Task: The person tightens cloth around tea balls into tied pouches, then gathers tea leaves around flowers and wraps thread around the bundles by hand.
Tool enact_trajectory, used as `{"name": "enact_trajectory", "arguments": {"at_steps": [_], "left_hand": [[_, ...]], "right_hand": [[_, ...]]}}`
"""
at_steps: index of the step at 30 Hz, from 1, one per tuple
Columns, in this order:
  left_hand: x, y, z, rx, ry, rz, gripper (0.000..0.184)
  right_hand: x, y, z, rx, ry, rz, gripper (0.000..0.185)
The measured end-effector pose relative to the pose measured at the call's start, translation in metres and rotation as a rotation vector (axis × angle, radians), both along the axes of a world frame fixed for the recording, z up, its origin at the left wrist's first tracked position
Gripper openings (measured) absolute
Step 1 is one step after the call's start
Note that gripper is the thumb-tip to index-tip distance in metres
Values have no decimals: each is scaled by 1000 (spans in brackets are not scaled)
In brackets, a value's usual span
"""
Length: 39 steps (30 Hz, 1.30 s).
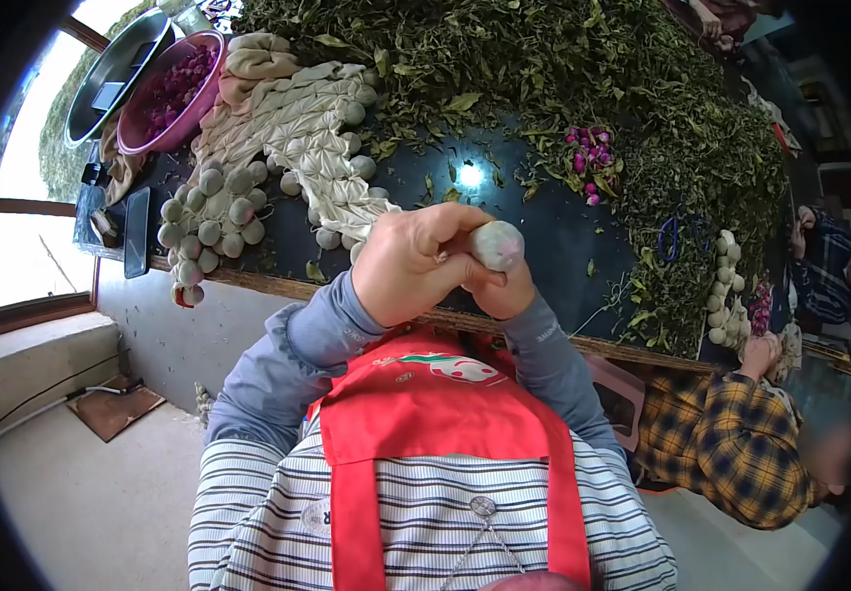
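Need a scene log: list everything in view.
Table: one, dark, centre
Leaves: many, green, far and right
Flowers: many, magenta, basin and table
Basins: two, pink and silvery, far left
Bound cloth: count unclear, pale, left
Ball strand: one, pale, right
Flat device: one, dark, left edge
Looped handles: one pair, blue, right
Other people: three, two in plaid, right
Wrapped ball: one, pale, in hands
Apron: one, red, torso
Shirt: one, striped, torso
Sleeves: two, blue, forearms
Left hand: one, bare, at ball
Right hand: one, bare, behind ball

My apron (445,404) is bright red, over a white shirt (248,502) with dark stripes. My sleeves (327,330) are grey-blue. Beyond them sit magenta blossoms (184,87) in a pink basin (138,136), near olive-green leaves (504,49).
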State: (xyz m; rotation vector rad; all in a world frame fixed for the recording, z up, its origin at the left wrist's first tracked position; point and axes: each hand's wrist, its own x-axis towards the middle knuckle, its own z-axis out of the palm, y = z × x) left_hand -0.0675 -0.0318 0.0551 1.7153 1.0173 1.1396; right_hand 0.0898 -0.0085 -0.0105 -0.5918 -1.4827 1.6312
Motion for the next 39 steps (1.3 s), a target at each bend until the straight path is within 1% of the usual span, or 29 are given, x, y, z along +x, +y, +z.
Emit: {"name": "enact_trajectory", "arguments": {"at_steps": [1, 2, 6, 7, 8, 9, 11, 12, 14, 16, 17, 21, 22, 26, 27, 31, 32, 36, 37, 39], "left_hand": [[1, -1, -2, 37, 50, 31, 36], [1, -3, -2, 32, 49, 32, 36], [4, -9, -2, 139, 116, 124, 19], [1, -9, -1, 136, 120, 129, 19], [-4, -8, 2, 2, 119, 89, 18], [-9, -8, 5, -135, 114, 48, 16], [-13, -6, 11, -408, 96, -43, 13], [-11, -5, 13, -414, 91, -47, 13], [-7, 0, 20, -634, -67, -141, 15], [-6, 2, 24, -849, -227, -226, 22], [-6, 2, 22, -847, -231, -220, 22], [-12, 0, 9, -585, 2, -257, 19], [-12, -2, 8, -591, 5, -256, 19], [5, -12, 5, -257, 262, -91, 8], [11, -13, 5, -254, 258, -102, 8], [24, -17, 3, -256, 336, -58, 9], [25, -19, 1, -258, 343, -61, 9], [31, -26, -10, -201, 256, -43, 11], [32, -25, -14, -200, 261, -55, 11], [28, -23, -20, 15, 513, -5, 5]], "right_hand": [[0, 2, -7, 126, -76, -46, 28], [0, 1, -4, 121, -76, -44, 28], [-2, -7, 23, -119, -193, 51, 48], [8, -9, 24, -63, -265, 35, 51], [21, -11, 25, -4, -337, 20, 54], [27, -13, 33, -7, -338, 28, 54], [36, -15, 57, -207, 67, -9, 50], [41, -14, 61, -213, 62, -13, 50], [49, -10, 67, -151, -18, 94, 46], [52, -6, 69, -87, -95, 211, 42], [52, -7, 66, -86, -97, 218, 42], [51, -21, 36, -405, 308, 145, 33], [49, -22, 35, -411, 312, 145, 33], [45, -26, 39, -121, -4, -108, 29], [45, -27, 41, -120, -8, -119, 29], [33, -26, 47, -184, -87, -353, 24], [29, -26, 48, -187, -81, -355, 24], [24, -24, 52, -207, -321, -474, 9], [24, -21, 50, -210, -316, -485, 9], [23, -13, 43, 96, -554, -497, 16]]}}
